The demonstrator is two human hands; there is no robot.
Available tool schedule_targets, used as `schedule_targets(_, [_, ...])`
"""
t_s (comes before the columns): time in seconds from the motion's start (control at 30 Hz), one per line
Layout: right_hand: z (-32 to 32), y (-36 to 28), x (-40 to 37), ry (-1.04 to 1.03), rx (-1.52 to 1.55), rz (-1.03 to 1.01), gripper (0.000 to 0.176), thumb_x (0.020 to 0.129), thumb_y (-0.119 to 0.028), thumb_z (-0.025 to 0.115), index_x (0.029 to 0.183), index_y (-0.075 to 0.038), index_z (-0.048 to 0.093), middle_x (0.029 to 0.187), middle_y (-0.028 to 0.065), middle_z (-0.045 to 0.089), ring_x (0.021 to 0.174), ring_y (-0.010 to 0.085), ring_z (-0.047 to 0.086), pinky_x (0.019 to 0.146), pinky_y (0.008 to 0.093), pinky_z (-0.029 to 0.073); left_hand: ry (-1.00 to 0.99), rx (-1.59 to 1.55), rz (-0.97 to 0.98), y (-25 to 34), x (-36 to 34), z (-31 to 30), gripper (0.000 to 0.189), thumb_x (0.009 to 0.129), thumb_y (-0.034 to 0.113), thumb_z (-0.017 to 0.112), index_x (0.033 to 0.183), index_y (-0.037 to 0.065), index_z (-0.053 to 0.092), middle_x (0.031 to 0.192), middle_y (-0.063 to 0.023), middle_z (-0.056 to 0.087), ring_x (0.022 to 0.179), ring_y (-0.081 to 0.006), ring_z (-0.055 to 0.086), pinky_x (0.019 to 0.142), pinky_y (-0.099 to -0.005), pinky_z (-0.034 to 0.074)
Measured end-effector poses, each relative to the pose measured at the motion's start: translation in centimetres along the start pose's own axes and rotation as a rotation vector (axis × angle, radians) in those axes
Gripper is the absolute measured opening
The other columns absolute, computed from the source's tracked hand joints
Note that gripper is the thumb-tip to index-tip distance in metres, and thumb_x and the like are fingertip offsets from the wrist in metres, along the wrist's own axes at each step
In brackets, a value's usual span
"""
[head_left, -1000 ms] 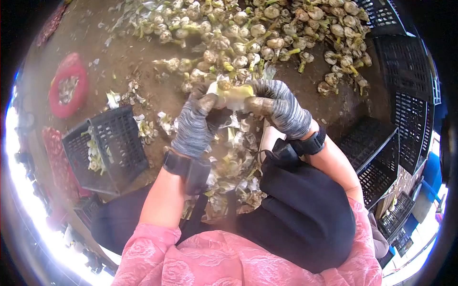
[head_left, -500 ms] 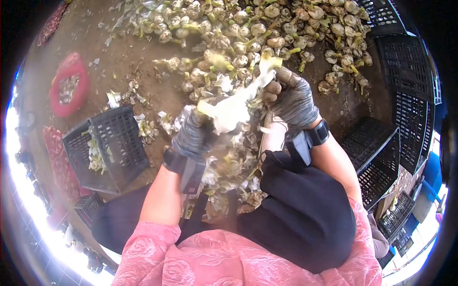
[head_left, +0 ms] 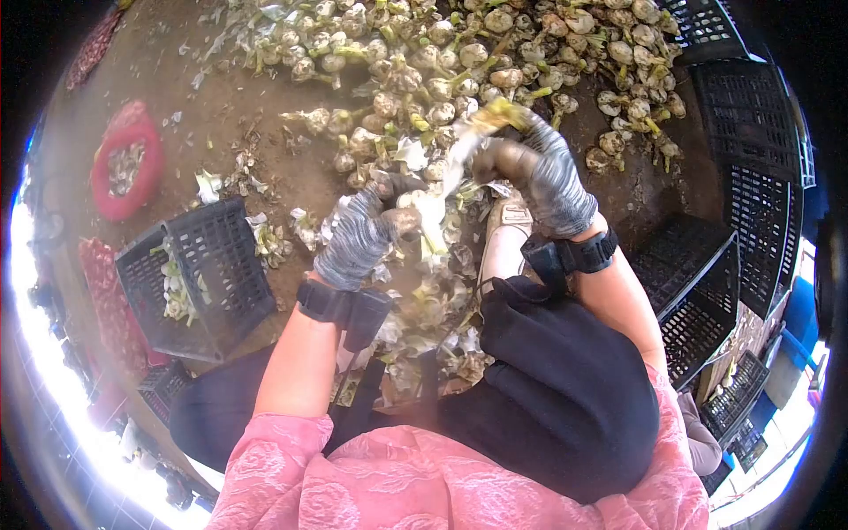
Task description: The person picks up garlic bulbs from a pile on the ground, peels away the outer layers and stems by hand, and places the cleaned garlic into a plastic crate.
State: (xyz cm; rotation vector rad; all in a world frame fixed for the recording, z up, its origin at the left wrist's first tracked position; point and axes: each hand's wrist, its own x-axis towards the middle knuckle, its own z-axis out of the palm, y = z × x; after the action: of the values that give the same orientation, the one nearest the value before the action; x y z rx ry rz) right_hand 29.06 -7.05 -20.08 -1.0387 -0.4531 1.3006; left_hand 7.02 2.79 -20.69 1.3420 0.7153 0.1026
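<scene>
My left hand (head_left: 360, 231), in a grey glove with bare fingertips, is closed around a white garlic bulb (head_left: 428, 210) whose stem end points down. Up and to the right, my right hand (head_left: 546, 177), gloved the same way, pinches a strip of garlic skin (head_left: 461, 152) with a yellowish end; it is slightly blurred. Below both hands, a heap of peeled-off skins (head_left: 437, 296) lies on the ground between my legs. Unpeeled garlic bulbs (head_left: 397, 79) with dirty skins and cut stems are piled just beyond my hands.
A black crate (head_left: 221, 274) with some garlic in it stands tilted at the left. Near it lie a pink ring-shaped thing (head_left: 141, 159) and red netting (head_left: 110, 291). More black crates (head_left: 751, 115) line the right side, one open crate (head_left: 698, 291) beside my knee.
The skin strip has come away from the bulb with my right hand, which tilts over. My left hand has turned the bulb, so its stem end now points down.
</scene>
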Motion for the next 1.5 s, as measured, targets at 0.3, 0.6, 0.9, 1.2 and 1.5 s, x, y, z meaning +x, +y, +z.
schedule_targets(0.3, [2.5,0.3,-0.2,-0.247,-0.889,-0.106,0.027,0.071,-0.017,0.069,0.093,-0.003,0.060,0.078,0.0142,0.061,0.071,0.0250,0.060,0.065,0.0324,0.046,0.121,-0.248,-0.104,-0.4,0.0,0.8,0.048,0.078,0.022,0.063,0.115,-0.002,0.045,0.099,-0.0050,0.059,0.089,-0.0116,0.055,0.080,-0.0243,0.044])
schedule_targets(0.6, [3.0,2.1,-0.2,-0.090,-0.712,-0.128,0.023,0.076,-0.011,0.061,0.093,0.003,0.056,0.076,0.0145,0.059,0.069,0.0187,0.056,0.065,0.0319,0.045,0.133,0.532,0.094,3.0,0.2,2.4,0.055,0.060,0.014,0.070,0.109,0.000,0.048,0.090,-0.0130,0.060,0.082,-0.0219,0.058,0.073,-0.0317,0.047])
schedule_targets(0.9, [0.9,1.4,0.1,-0.073,-0.606,0.123,0.043,0.074,-0.013,0.066,0.112,0.000,0.050,0.090,0.0059,0.060,0.079,0.0103,0.055,0.066,0.0250,0.048,0.173,0.185,0.038,2.0,-0.2,3.6,0.084,0.055,0.009,0.073,0.129,0.001,0.034,0.115,-0.0134,0.050,0.103,-0.0191,0.049,0.090,-0.0297,0.040])
schedule_targets(1.2, [1.8,1.8,-0.2,-0.298,-0.659,0.077,0.029,0.078,-0.018,0.064,0.101,-0.002,0.057,0.083,0.0099,0.062,0.076,0.0087,0.054,0.070,0.0258,0.045,0.225,0.378,0.104,1.2,0.0,2.9,0.081,0.054,0.007,0.077,0.123,-0.004,0.037,0.114,-0.0135,0.051,0.102,-0.0190,0.050,0.091,-0.0296,0.039])
schedule_targets(1.5, [1.5,1.5,-0.4,-0.081,-0.165,0.304,0.030,0.079,-0.021,0.064,0.097,0.002,0.056,0.084,0.0065,0.061,0.078,0.0137,0.056,0.072,0.0289,0.047,0.252,0.187,-0.085,2.9,-0.2,4.1,0.077,0.055,0.006,0.075,0.124,0.003,0.041,0.107,-0.0129,0.057,0.096,-0.0193,0.056,0.083,-0.0294,0.045])
